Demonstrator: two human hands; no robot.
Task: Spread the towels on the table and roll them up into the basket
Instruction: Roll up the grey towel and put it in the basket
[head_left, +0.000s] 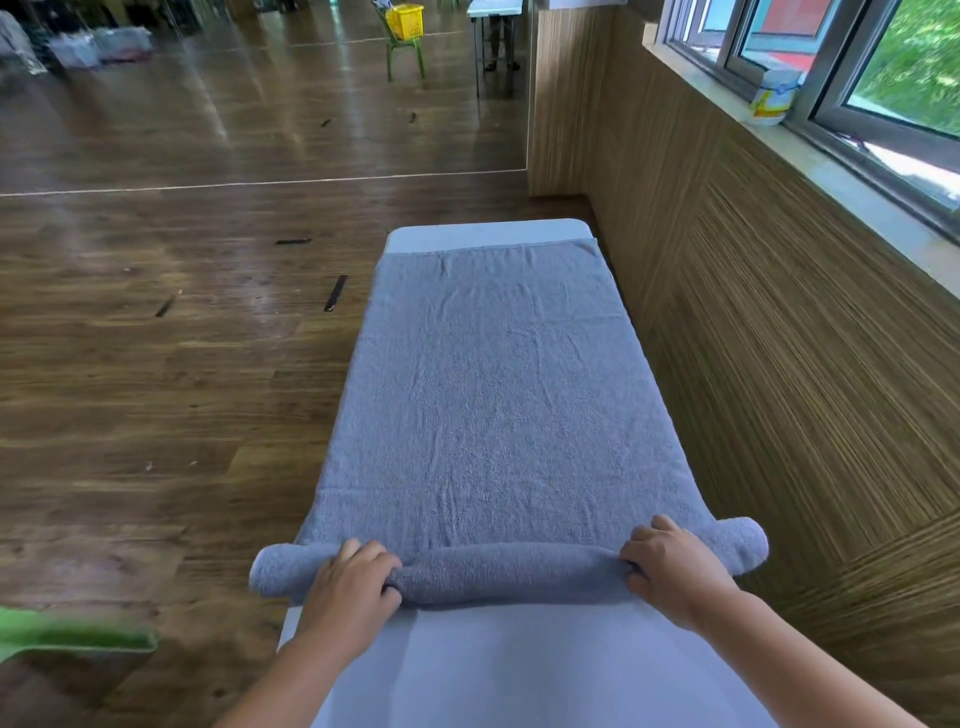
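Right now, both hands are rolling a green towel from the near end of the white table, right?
Not quite: the towel is grey, not green, as the head view shows. The rest holds: the left hand and the right hand both grip the rolled part at the near end of the white table.

towel (488, 395): grey terry cloth, nubby and matt, faintly creased.
table (519, 670): white top, smooth, a soft dull sheen, looks like plastic.
floor (156, 364): dark wood planks, glossy, catching reflections.
wall (779, 364): wood-grain panelling, finely streaked, matt.
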